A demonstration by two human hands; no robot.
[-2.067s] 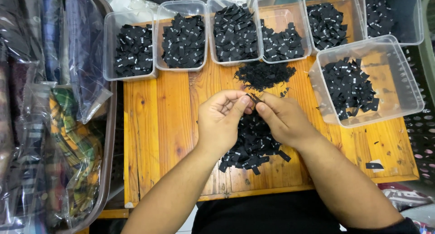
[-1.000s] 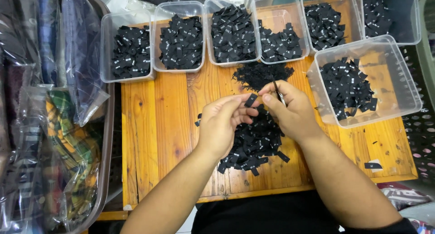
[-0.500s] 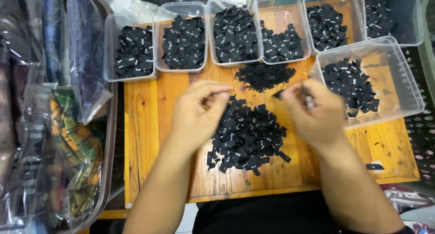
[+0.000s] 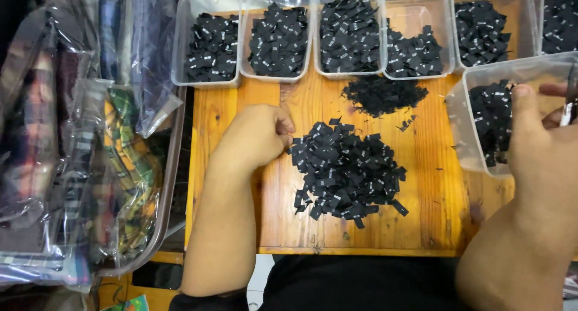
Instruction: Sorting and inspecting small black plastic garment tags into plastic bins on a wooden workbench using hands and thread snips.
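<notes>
Black labels (image 4: pixel 344 169), orange-brown wooden table (image 4: pixel 439 184)

The right hand (image 4: pixel 545 157) is blurred and cut off by the right edge, hiding whatever its fingertips pinch, and it covers part of the clear tub (image 4: pixel 466 136), whose far side runs out of view.

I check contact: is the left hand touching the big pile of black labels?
Touching: head view shows left hand fingertips meeting the label pile edge.
</notes>
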